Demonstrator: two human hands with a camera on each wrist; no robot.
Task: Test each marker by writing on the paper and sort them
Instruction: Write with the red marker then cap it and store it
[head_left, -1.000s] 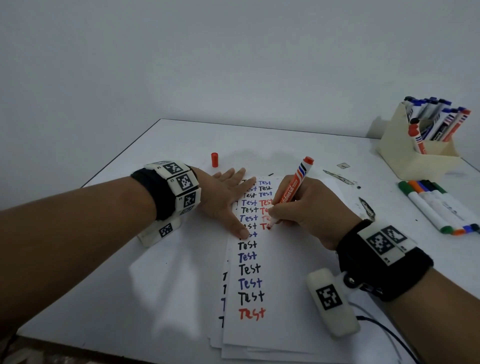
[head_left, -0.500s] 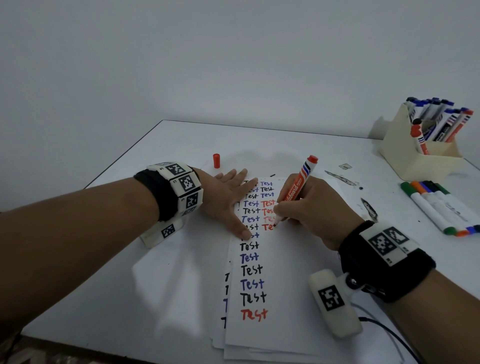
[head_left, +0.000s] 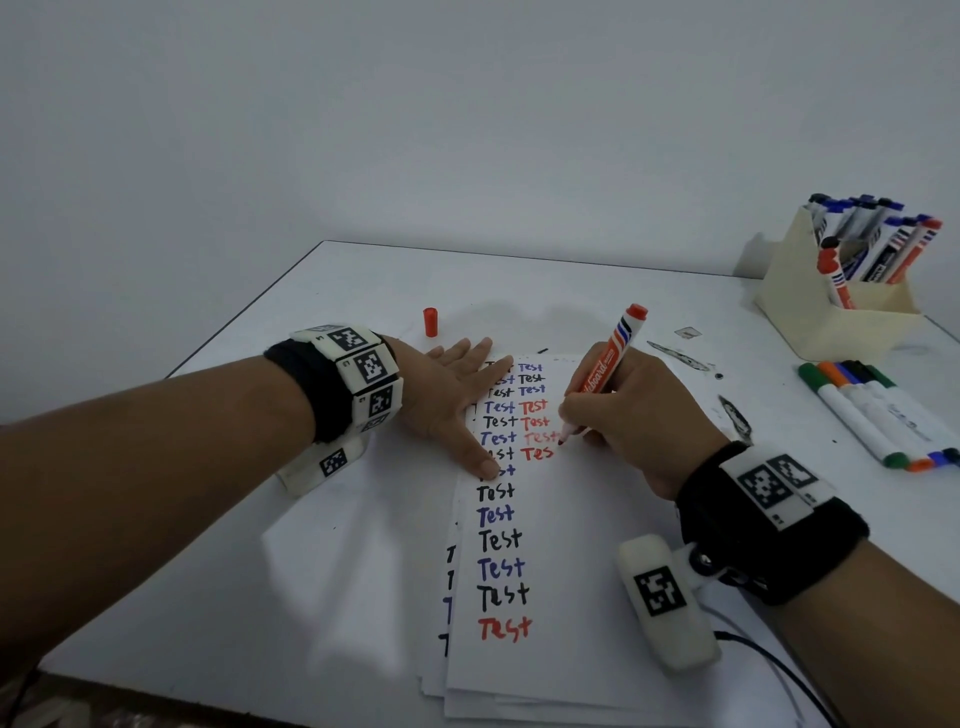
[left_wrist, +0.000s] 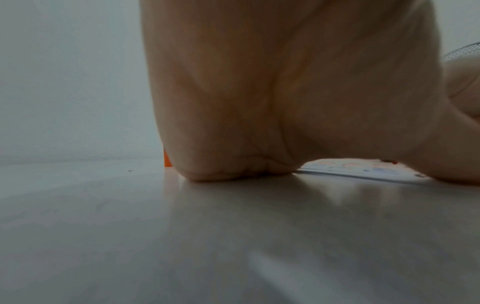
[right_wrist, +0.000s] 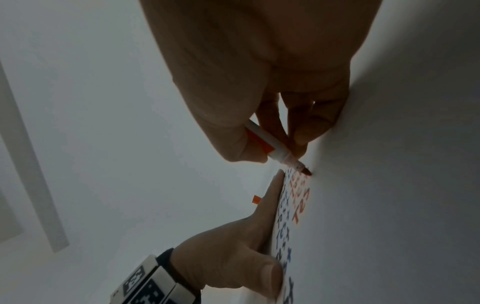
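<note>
While left hand (head_left: 449, 395) lies flat on paper (head_left: 550, 519), right hand (head_left: 631, 410) grips red marker (head_left: 605, 366), tip on sheet.

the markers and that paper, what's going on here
A person is testing markers. The right hand holds an uncapped red marker and is partway through a red "Test" on the top sheet of paper, with "Tes" written so far. The left hand lies flat, holding the sheet down. The red cap stands on the table. More markers lie at right beside a beige holder.
</note>
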